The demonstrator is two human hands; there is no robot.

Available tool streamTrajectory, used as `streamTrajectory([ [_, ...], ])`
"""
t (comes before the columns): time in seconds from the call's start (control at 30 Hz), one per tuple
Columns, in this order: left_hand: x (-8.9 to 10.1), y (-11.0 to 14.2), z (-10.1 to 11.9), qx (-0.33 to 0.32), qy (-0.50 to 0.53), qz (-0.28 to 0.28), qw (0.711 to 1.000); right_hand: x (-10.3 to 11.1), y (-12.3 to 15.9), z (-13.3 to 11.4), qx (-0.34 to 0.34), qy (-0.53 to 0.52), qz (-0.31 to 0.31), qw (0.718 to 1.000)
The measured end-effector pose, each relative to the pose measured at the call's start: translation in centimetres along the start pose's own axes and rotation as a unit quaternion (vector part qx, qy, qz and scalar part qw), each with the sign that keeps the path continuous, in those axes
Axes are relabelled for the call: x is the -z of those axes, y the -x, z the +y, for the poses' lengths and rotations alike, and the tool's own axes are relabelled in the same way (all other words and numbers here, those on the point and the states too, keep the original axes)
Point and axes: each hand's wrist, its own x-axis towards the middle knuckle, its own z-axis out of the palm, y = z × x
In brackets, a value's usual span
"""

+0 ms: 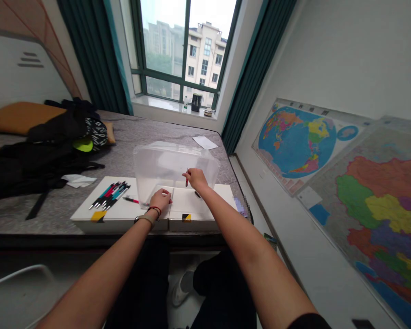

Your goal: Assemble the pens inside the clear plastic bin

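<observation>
In the head view my right hand (196, 178) is raised over the white boxes, pinching a short red and dark pen piece (187, 182) that points down. My left hand (160, 198) is lower, at the front of a clear plastic bin (150, 169). Its fingers are curled, and a bit of red shows at the fingertips; what it is cannot be made out. A small dark piece (197, 194) lies on the right white box (208, 210). Left of my left hand is a red and black pen (131, 199). Several pens (110, 194) in black, red and blue lie in a group on the left white box (85, 205).
The boxes stand at the front edge of a grey bed (119, 132). Black bags (58, 132) and crumpled tissue (78, 180) lie to the left. White paper (205, 142) rests behind the bin. A wall with maps (297, 137) runs along the right.
</observation>
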Motion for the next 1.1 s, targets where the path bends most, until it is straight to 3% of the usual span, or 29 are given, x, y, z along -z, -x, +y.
streamTrajectory([
  [0.1, 0.1, 0.1, 0.0, -0.001, 0.011, -0.006, 1.000, -0.1, 0.1, 0.4, -0.018, 0.034, -0.023, 0.999],
  [0.3, 0.3, 0.4, 0.2, -0.005, 0.009, -0.011, 1.000, -1.3, 0.5, 1.3, -0.015, 0.031, -0.009, 0.999],
  [0.6, 0.3, 0.4, 0.1, -0.002, -0.002, -0.003, 1.000, -1.2, 1.2, 0.6, -0.049, -0.077, 0.059, 0.994],
  [0.7, 0.2, 0.4, 0.0, -0.002, 0.006, -0.008, 1.000, -1.6, 1.2, 0.4, -0.068, -0.158, 0.069, 0.983],
  [0.8, 0.1, 0.4, 0.0, -0.004, 0.017, -0.007, 1.000, -2.8, 1.4, 0.3, -0.172, -0.321, 0.075, 0.928],
  [0.97, 0.2, 0.2, 0.3, 0.021, 0.098, 0.003, 0.995, -5.8, 3.2, -0.6, -0.317, -0.538, 0.077, 0.777],
  [1.1, 0.3, 0.0, 0.5, 0.057, 0.119, 0.013, 0.991, -8.3, 5.2, -1.7, -0.320, -0.606, 0.042, 0.727],
])
